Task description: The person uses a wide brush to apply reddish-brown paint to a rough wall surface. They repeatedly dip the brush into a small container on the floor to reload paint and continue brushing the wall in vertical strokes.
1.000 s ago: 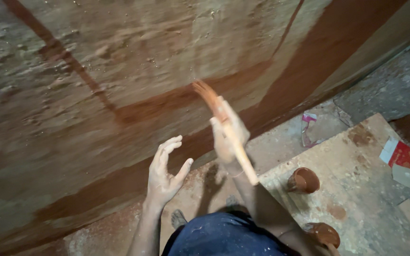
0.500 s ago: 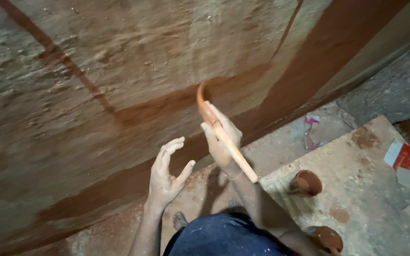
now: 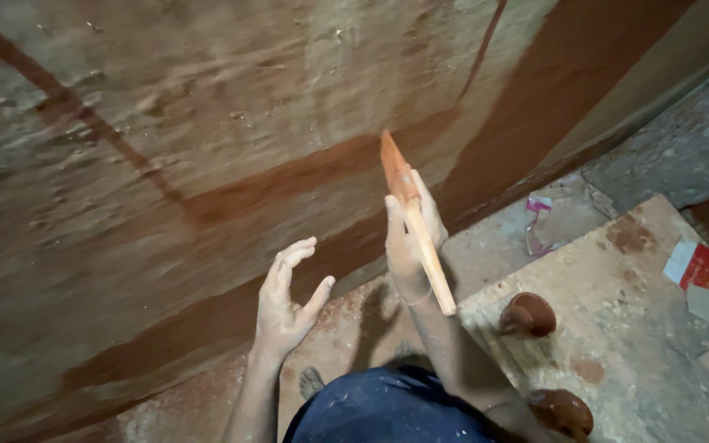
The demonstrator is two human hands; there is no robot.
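**Head view: brush raised at a red-streaked wall**

Head camera looks down along both forearms toward a rough plastered wall point(image 3: 207, 164) crossed by reddish-brown painted bands. The right hand point(image 3: 408, 238) is clenched round the pale wooden handle of a paintbrush point(image 3: 412, 217); its orange-red bristle tip points up and lies at the edge of a painted band, though blur makes it hard to say whether the tip touches the wall. The left hand point(image 3: 285, 299) is released, fingers spread and slightly curled, holding nothing, just short of the wall and near the right hand. Below, two round brown-coated bowls point(image 3: 528, 314) sit on a paint-spattered board point(image 3: 617, 328), beside a red and white carton point(image 3: 703, 267).
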